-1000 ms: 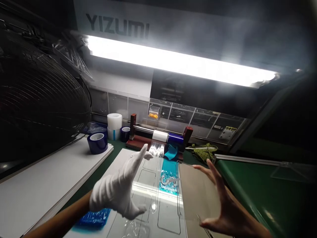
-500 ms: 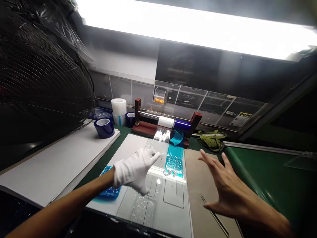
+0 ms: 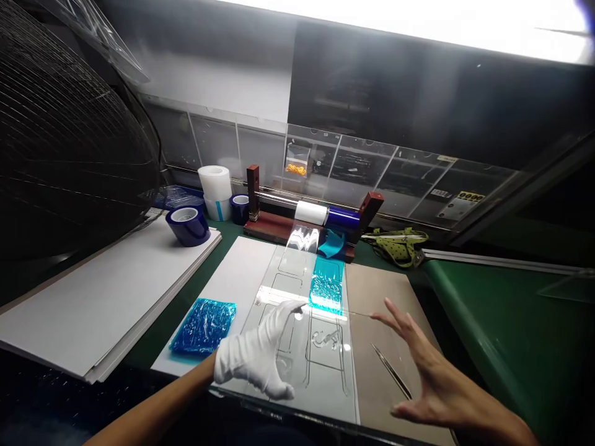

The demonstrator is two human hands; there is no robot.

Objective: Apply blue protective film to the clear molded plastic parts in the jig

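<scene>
— Clear panel point(image 3: 320, 347) lies flat on the white board point(image 3: 237, 279); why is the gloved left hand point(image 3: 258, 359) spread on it?
— Likely to steady it. Bare right hand point(image 3: 430, 384) hovers unclenched, grasping nothing, beside the tweezers point(image 3: 391, 371).

A big see-through plastic sheet point(image 3: 307, 347) lies flat on the white board, with box shapes cut in it and a blue patch on top.
</scene>
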